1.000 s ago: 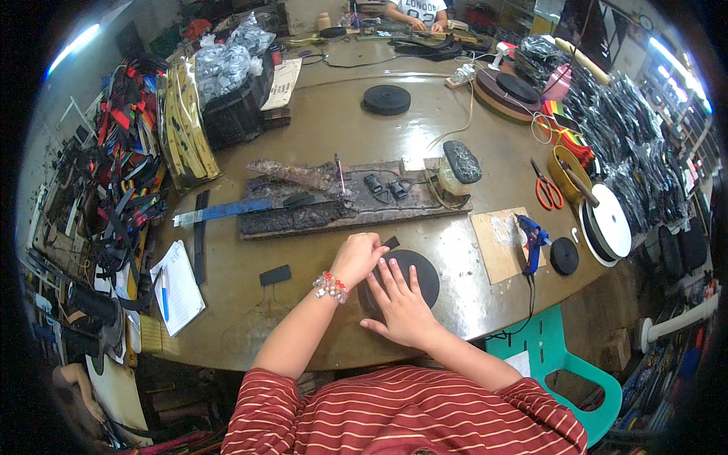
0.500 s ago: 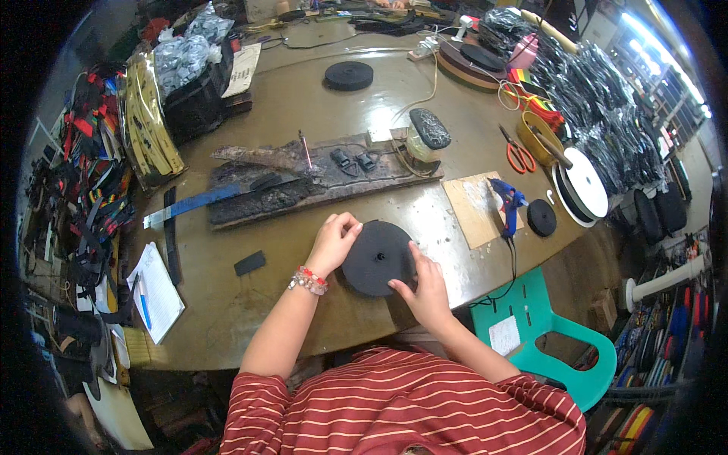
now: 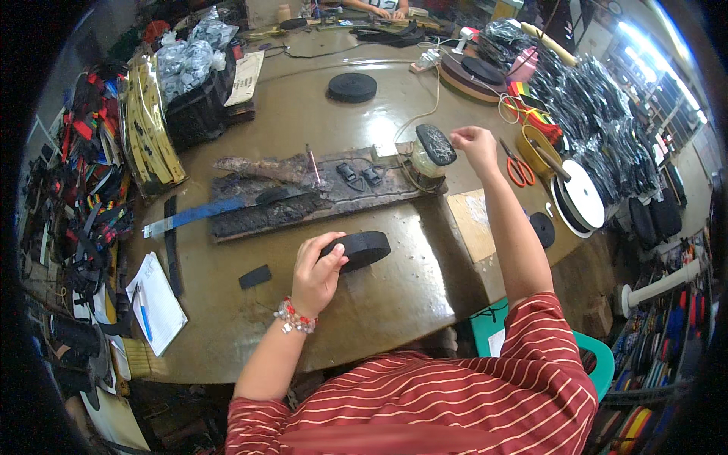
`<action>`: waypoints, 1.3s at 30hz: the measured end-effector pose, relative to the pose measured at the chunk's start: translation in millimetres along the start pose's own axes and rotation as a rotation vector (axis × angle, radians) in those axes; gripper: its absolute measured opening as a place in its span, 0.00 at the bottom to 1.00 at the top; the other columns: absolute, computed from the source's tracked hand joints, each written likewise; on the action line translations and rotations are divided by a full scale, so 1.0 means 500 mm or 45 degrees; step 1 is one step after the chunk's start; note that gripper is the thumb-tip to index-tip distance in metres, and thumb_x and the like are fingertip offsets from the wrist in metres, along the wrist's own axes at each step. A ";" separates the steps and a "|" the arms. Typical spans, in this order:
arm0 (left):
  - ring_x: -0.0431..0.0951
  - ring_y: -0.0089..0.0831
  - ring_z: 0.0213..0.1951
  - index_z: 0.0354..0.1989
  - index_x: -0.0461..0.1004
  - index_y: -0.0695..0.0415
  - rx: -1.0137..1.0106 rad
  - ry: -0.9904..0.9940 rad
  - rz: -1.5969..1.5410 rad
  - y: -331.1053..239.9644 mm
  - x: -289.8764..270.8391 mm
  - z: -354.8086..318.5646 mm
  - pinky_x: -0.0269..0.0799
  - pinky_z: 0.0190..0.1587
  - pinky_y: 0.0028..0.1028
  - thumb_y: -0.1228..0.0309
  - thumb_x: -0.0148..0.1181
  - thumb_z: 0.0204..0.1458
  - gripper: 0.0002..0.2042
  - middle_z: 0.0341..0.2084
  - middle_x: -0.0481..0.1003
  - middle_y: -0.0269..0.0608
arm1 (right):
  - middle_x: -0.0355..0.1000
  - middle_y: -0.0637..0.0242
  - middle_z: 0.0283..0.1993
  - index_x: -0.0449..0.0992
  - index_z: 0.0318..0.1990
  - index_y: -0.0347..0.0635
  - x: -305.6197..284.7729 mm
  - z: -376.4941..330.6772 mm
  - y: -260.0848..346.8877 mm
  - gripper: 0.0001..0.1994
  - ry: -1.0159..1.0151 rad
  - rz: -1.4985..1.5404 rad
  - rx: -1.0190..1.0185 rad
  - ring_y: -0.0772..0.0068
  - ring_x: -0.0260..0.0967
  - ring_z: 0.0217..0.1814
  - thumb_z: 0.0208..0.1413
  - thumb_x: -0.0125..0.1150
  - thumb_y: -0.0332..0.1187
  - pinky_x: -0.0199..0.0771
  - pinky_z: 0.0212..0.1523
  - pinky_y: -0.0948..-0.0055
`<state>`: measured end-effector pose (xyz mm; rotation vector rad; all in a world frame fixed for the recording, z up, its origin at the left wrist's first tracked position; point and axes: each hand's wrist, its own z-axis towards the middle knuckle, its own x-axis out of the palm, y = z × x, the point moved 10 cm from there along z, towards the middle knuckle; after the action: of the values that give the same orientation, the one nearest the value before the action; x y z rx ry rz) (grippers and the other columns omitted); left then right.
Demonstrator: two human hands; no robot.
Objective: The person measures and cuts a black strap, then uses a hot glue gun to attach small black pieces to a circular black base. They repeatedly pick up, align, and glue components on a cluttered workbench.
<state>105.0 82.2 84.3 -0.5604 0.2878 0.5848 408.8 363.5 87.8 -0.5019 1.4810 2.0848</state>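
My left hand (image 3: 318, 271) grips a roll of black webbing (image 3: 365, 249) by its left side, holding it tilted on edge over the near part of the table. My right hand (image 3: 476, 145) is reached out farther, its fingers pinched together; what is in them, if anything, is too small to make out. Just left of those fingertips stands a pale container with a black, shiny oval top (image 3: 436, 144). A dark, worn wooden board (image 3: 273, 208) lies beyond the roll, with black plastic buckles (image 3: 360, 176) on it. A short black strip (image 3: 255, 277) lies left of my left hand.
Orange-handled scissors (image 3: 517, 163), a white reel (image 3: 582, 182) and a small black roll (image 3: 541, 229) lie at right. Another black roll (image 3: 352, 87) sits farther back. A notepad with a pen (image 3: 157, 303) is at left. A co-worker's hands (image 3: 390, 13) show at the far edge.
The webbing roll has gone from facing up between both hands to tilted in my left hand alone. My right hand has let go and moved away toward the black-topped container; its forearm now covers the glue gun.
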 end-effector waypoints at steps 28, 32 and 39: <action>0.72 0.34 0.50 0.52 0.63 0.62 -0.679 -0.091 -0.826 0.098 0.029 -0.070 0.65 0.54 0.31 0.74 0.55 0.56 0.16 0.50 0.70 0.47 | 0.73 0.55 0.41 0.67 0.55 0.41 0.146 -0.443 0.311 0.28 0.494 0.159 -0.620 0.53 0.69 0.49 0.45 0.69 0.34 0.69 0.51 0.62; 0.73 0.28 0.49 0.59 0.62 0.64 -1.168 0.451 -1.077 0.108 0.156 -0.141 0.67 0.53 0.25 0.74 0.58 0.55 0.23 0.50 0.71 0.45 | 0.71 0.58 0.51 0.71 0.51 0.42 -0.078 -0.336 0.154 0.21 0.144 -0.097 -0.082 0.61 0.69 0.52 0.49 0.66 0.34 0.68 0.53 0.65; 0.74 0.22 0.45 0.57 0.65 0.65 -1.553 0.670 -1.111 0.146 0.206 -0.213 0.70 0.45 0.21 0.69 0.57 0.57 0.21 0.47 0.74 0.40 | 0.63 0.45 0.58 0.48 0.68 0.46 -0.416 -0.345 -0.382 0.52 -0.436 -0.910 1.103 0.46 0.60 0.62 0.38 0.68 0.59 0.41 0.63 0.32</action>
<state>133.6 116.8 -74.3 -1.9038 0.1193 -0.3420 689.8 207.7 8.2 -0.2427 1.5163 0.8176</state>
